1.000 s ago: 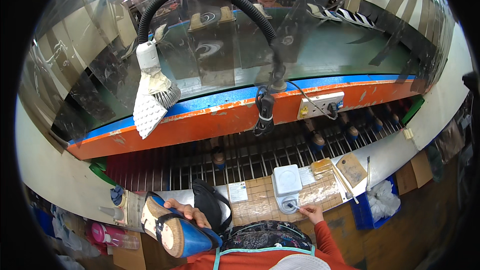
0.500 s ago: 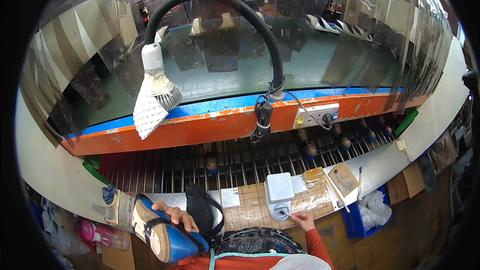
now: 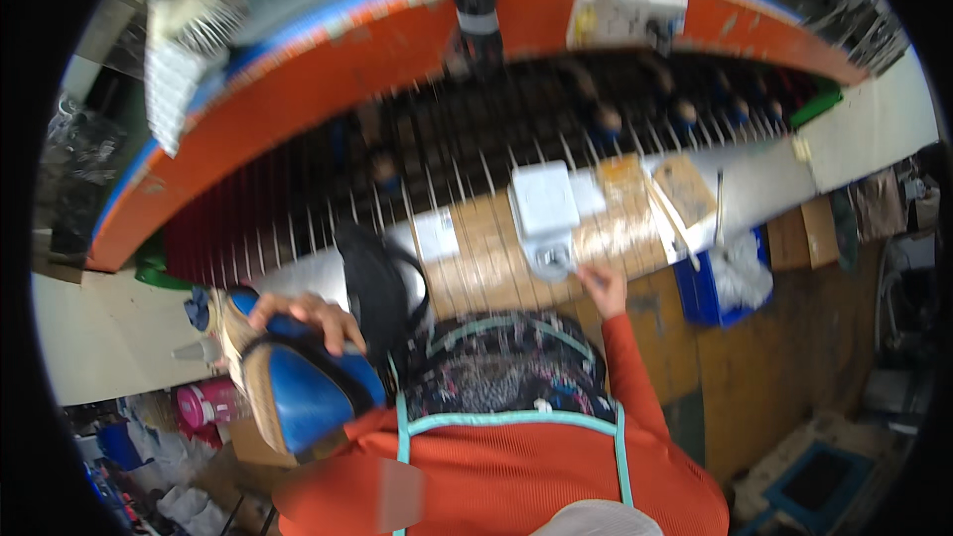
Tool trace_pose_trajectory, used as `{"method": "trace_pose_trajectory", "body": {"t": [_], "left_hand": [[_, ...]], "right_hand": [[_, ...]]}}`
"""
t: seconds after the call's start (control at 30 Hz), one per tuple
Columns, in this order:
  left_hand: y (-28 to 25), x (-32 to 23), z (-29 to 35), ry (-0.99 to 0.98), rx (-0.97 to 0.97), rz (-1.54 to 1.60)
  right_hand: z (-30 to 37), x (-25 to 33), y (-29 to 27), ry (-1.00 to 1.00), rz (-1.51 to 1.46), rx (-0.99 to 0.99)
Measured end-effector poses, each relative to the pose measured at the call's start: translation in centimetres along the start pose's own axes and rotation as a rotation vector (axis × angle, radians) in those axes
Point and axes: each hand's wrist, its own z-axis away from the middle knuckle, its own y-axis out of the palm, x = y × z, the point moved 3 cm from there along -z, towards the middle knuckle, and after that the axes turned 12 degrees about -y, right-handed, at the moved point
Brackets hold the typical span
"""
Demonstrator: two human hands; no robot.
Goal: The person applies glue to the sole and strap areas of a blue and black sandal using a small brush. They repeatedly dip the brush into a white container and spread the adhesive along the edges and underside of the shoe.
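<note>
At the left, my left hand [image 3: 313, 320] is closed over blue footwear [image 3: 308, 392] with a tan edge and a dark band. Whether this is one shoe or two I cannot tell. My right hand [image 3: 606, 290] is beside the round, light grey dish [image 3: 549, 260] at the near end of a white box-shaped container [image 3: 545, 201]. Its fingertips are pinched on what looks like a thin brush, whose tip is at the dish; blur hides its details. Between the footwear and the bench's brown covering [image 3: 486, 258] lies a black strapped thing [image 3: 375, 283].
Beyond the bench runs a rack of metal rods [image 3: 457, 179] with several shoes, under an orange barrier [image 3: 377, 35]. A light-coloured lamp head [image 3: 167, 79] hangs far left. A tan block [image 3: 685, 191] and thin sticks lie right; a blue bin [image 3: 700, 288] with white plastic stands below.
The whole view has tipped downward, so the bench and rack appear higher and more of my torso shows. My left hand keeps the blue footwear; my right hand stays by the dish.
</note>
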Motion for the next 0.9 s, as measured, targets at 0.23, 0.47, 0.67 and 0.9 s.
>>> {"method": "trace_pose_trajectory", "body": {"t": [0.23,0.47,0.67,0.9], "left_hand": [[-0.7,1.6,0.7,-0.021,-0.228,0.146],[-3.8,0.6,2.3,0.090,-0.439,-0.207],[-3.8,0.3,5.0,0.249,-0.698,-0.797],[-3.6,2.0,1.8,0.124,-0.860,-1.094]], "right_hand": [[1.9,5.7,-0.4,-0.158,0.527,-0.184],[0.7,7.3,0.7,-0.367,0.716,-0.268],[0.6,7.6,1.0,-0.360,0.732,-0.261],[0.5,7.1,1.1,-0.387,0.848,-0.140]]}}
